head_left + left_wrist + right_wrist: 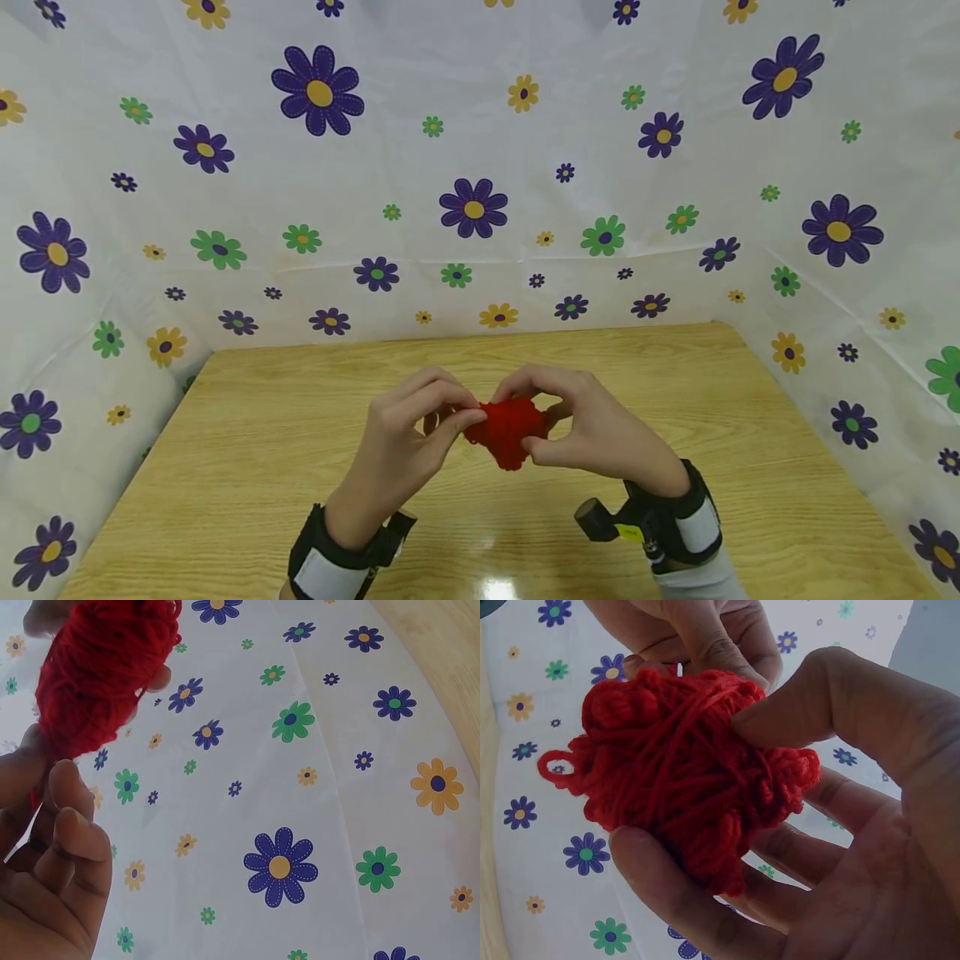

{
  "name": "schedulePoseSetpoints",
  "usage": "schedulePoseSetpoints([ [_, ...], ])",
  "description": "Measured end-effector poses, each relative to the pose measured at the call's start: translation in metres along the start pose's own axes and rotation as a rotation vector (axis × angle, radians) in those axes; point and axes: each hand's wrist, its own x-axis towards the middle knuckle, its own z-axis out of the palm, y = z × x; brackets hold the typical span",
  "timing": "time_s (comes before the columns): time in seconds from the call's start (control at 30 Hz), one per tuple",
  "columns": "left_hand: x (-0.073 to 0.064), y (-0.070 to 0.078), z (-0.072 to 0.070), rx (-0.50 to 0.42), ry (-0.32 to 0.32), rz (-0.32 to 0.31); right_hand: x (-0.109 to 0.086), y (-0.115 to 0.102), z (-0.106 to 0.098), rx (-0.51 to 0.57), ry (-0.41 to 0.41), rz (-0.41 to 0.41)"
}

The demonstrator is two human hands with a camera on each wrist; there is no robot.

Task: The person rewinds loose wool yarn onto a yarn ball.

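Note:
A bundle of red yarn (508, 429) is held up over the table between both hands. My right hand (596, 425) grips it from the right, its thumb on one face and its fingers around the far side. At the bundle's left edge, my left hand (408, 425) pinches yarn between thumb and fingertips. In the right wrist view the wound yarn (675, 765) shows criss-crossed strands and a small loop sticking out on one side. The left wrist view has the yarn (105, 675) above the left fingertips, with a short bit of red strand between those fingers.
Below the hands lies a wood-grain table (300, 417). A white sheet with printed flowers (420, 167) rises behind it and along both sides. Each wrist wears a black strap with a small camera device.

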Motion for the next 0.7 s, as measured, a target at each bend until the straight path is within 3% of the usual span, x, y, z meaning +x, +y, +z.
schedulePoseSetpoints([
  [0.3, 0.0000, -0.0015, -0.0049, -0.038, -0.011, -0.030, -0.0040, -0.0025, -0.0035, 0.113, -0.100, 0.010],
  [0.5, -0.0003, -0.0004, -0.0022, -0.077, -0.013, -0.042, -0.0055, -0.0062, -0.0040, 0.212, -0.115, 0.016],
  [0.7, 0.0004, 0.0010, -0.0007, -0.096, -0.034, -0.047, -0.0051, -0.0061, -0.0014, 0.222, -0.125, -0.017],
])
